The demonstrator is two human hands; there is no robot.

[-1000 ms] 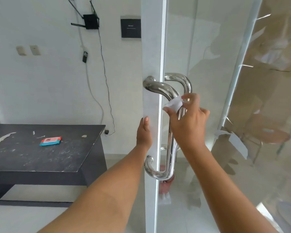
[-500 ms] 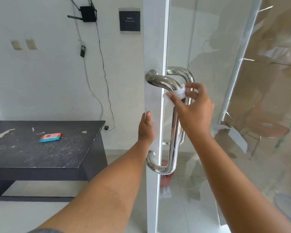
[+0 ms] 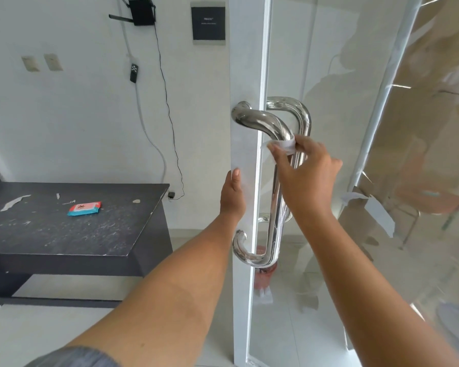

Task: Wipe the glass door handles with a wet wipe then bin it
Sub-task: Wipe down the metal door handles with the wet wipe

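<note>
Head view, right hand [image 3: 306, 178] fingers pinching wet wipe [image 3: 285, 145] on handle [image 3: 273, 197], left hand [image 3: 232, 196] flat on door [image 3: 243, 75], wipe pack [image 3: 84, 208] on table [image 3: 64, 234].

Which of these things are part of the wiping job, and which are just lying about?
Part of the job:
wet wipe in the right hand
door handles
left hand steadying the door edge

Just lying about:
wipes packet on the black table
router
remote
wall sign

My left hand [image 3: 233, 193] lies flat on the glass door's white edge frame [image 3: 243, 75], between the two mounts of the curved steel pull handle [image 3: 272, 197]. To its right my right hand [image 3: 306, 172] presses a small white wet wipe [image 3: 284, 144] around the handle's upper bend. Left of the door stands a dark scuffed table [image 3: 64, 234], a blue-and-pink wipes packet [image 3: 84, 208] on top
</note>
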